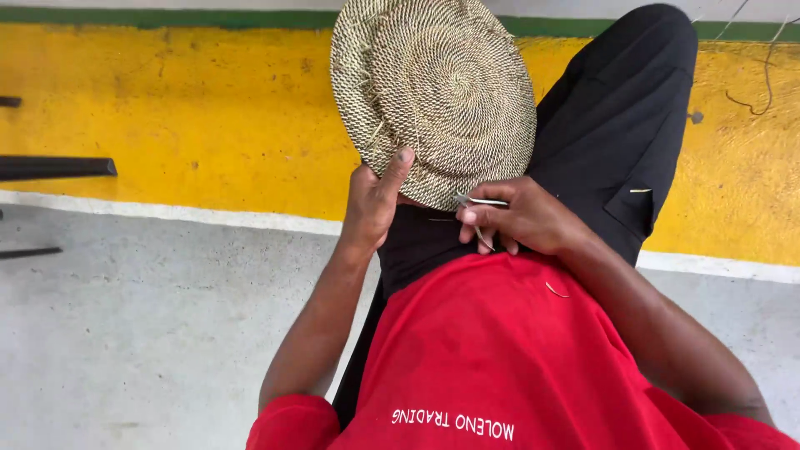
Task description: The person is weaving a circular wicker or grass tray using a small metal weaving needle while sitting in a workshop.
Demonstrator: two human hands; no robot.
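A round coiled woven disc (433,92) of pale straw stands on its edge over my lap. My left hand (375,200) grips its lower rim, thumb pressed on the weave. Just below the rim, my right hand (521,218) pinches a thin pale fibre strand (483,202) between thumb and fingers. Whether a tool is also in that hand is unclear. Both hands sit close together at the disc's bottom edge, above my black trousers (617,117) and red shirt (508,350).
A yellow painted band (167,117) with a white line (167,212) runs across the grey concrete floor (150,333). Dark bars (54,167) jut in from the left edge. Loose fibres (762,83) lie at the upper right.
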